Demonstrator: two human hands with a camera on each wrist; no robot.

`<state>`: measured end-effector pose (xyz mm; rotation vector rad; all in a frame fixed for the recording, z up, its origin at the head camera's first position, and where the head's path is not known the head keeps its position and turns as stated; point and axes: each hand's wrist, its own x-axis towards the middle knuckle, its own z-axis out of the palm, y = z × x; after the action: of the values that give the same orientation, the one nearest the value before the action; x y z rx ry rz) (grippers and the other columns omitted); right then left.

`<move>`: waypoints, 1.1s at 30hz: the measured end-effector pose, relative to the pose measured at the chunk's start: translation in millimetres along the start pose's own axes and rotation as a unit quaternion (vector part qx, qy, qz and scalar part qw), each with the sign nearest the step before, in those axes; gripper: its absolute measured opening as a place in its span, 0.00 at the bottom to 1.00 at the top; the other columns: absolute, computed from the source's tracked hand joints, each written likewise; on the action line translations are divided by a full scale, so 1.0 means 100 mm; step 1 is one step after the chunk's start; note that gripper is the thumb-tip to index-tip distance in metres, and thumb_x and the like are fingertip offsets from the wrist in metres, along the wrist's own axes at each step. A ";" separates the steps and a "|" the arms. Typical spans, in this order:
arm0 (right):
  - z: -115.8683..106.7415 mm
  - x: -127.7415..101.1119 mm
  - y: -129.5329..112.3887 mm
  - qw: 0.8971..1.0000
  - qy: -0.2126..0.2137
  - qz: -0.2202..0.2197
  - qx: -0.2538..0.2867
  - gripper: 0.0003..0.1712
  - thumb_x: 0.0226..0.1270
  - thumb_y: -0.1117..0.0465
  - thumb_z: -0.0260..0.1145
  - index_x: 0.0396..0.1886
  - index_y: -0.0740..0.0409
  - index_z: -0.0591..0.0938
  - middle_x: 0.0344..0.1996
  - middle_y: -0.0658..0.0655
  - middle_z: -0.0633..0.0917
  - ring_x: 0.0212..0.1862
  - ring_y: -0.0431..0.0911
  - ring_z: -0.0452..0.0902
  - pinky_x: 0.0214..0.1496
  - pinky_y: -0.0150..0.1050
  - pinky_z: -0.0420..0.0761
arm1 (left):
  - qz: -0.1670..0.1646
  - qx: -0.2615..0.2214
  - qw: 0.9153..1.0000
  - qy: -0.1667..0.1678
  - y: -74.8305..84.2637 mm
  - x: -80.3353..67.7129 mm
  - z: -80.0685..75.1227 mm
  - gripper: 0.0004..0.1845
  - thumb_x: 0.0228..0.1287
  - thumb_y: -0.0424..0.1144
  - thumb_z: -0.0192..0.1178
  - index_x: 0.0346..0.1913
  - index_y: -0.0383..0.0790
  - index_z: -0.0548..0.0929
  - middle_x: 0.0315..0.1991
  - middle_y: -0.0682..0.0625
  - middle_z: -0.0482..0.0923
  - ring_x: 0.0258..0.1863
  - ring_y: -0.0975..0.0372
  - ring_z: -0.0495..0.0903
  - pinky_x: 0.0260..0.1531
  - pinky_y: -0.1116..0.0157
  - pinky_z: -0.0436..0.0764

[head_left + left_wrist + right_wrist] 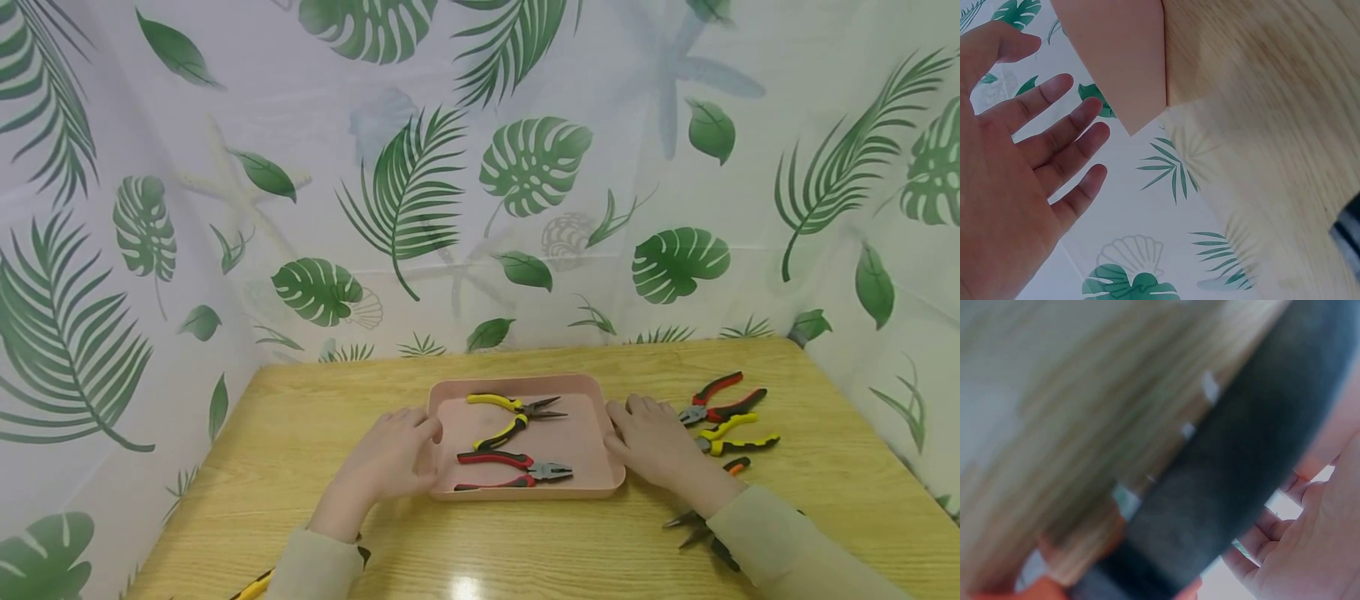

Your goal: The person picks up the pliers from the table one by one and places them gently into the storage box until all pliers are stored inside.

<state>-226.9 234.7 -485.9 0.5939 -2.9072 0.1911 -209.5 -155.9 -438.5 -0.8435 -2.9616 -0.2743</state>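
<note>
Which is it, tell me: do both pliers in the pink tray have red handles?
No, the long-nosed pliers have yellow-and-black handles.

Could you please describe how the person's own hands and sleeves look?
The left hand and the right hand are bare, without gloves; I see no rings or cables on them. The left sleeve and the right sleeve are pale, greyish beige, without any visible print, and their edges end short of the hands.

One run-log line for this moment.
pink tray: yellow pliers, red pliers inside; left hand: beside left end; right hand: at right end
</note>
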 end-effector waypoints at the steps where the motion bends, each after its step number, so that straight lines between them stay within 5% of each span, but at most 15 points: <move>1: 0.00 0.00 0.00 1.000 -0.001 0.000 0.000 0.08 0.78 0.55 0.59 0.38 0.52 0.74 0.32 0.55 0.72 0.34 0.49 0.63 0.39 0.46 0.63 | 0.001 0.001 1.000 0.001 -0.01 -0.01 0.00 0.14 0.59 0.43 0.70 0.44 0.43 0.80 0.41 0.50 0.79 0.46 0.54 0.77 0.55 0.49 0.76; 15: -0.02 0.00 -0.01 1.000 0.001 -0.001 0.000 0.08 0.78 0.55 0.60 0.39 0.53 0.75 0.32 0.56 0.73 0.34 0.50 0.64 0.39 0.46 0.64 | 0.006 0.026 0.999 0.033 -0.07 -0.08 0.05 0.09 0.58 0.41 0.66 0.41 0.46 0.81 0.38 0.53 0.79 0.41 0.58 0.76 0.43 0.57 0.76; 33: 0.00 -0.01 0.00 1.000 0.005 -0.002 -0.001 0.08 0.78 0.55 0.59 0.37 0.52 0.74 0.31 0.55 0.71 0.33 0.49 0.61 0.38 0.44 0.61 | -0.035 0.004 0.999 0.004 -0.14 -0.22 0.07 0.16 0.56 0.46 0.71 0.44 0.47 0.81 0.42 0.52 0.81 0.47 0.56 0.79 0.54 0.50 0.79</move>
<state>-226.2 234.8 -485.8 0.5959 -2.8968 0.1912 -197.7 -177.8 -449.5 -0.7377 -2.9870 -0.2671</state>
